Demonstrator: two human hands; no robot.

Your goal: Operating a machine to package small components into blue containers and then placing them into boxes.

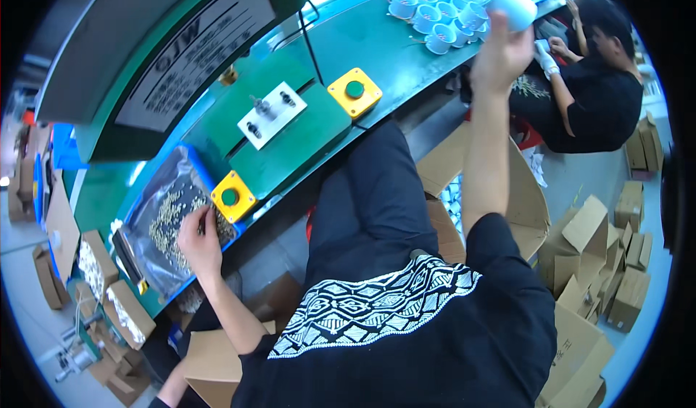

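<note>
My left hand (201, 242) is at the near edge of a blue tray (190, 163) lined with clear plastic, its fingers drawn together in a pinch. Many small pale metal pieces (168, 216) lie in the tray beside and beyond the fingers. Whatever the fingertips hold is too small to make out. My right hand (502, 54) is raised at the far right, closed around a white plastic cup (513, 5) that is tilted. Behind that cup, several similar white cups (440, 38) stand clustered on the green bench.
A green press (239, 52) stands before me, with a metal plate fixture (272, 116) between two yellow button boxes (355, 93) (233, 197). A cardboard box (533, 201) with white parts is beside my right leg. A co-worker (594, 81) sits at right; more cartons (627, 292) are stacked behind.
</note>
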